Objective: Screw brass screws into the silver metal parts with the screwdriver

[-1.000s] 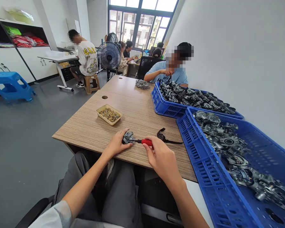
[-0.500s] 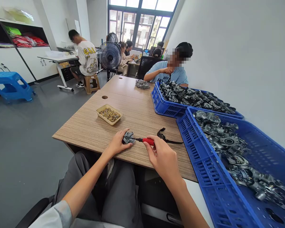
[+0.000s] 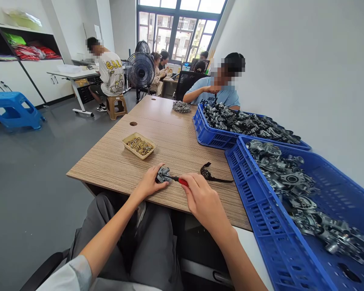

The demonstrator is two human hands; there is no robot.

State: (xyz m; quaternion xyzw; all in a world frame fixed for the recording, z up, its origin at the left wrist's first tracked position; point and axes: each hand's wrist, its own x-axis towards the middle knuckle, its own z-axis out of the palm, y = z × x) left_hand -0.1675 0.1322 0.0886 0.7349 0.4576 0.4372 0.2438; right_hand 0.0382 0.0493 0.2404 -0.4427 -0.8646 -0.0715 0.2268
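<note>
My left hand (image 3: 150,182) is closed around a small grey metal casting (image 3: 164,175) and steadies it on the wood-grain table (image 3: 109,161) near its front edge. In my right hand (image 3: 203,198) is a screwdriver (image 3: 183,181) with a red and black handle, lying almost level. Its dark shaft points left and its tip meets the casting; the exact contact spot is too small to make out. Beyond my left hand stands a cream tray (image 3: 126,148) of brass-coloured screws (image 3: 140,146).
A black wristwatch (image 3: 205,172) lies beyond my right hand. Two blue crates (image 3: 245,190) of metal parts line the right side. Across the table a person in a blue shirt (image 3: 200,89) works near a round pile of small metal parts (image 3: 181,106). A fan (image 3: 140,69) stands behind.
My right hand has slid left along the screwdriver, covering more of the red handle, with its fingers curled further over. The left hand and casting stay in place.
</note>
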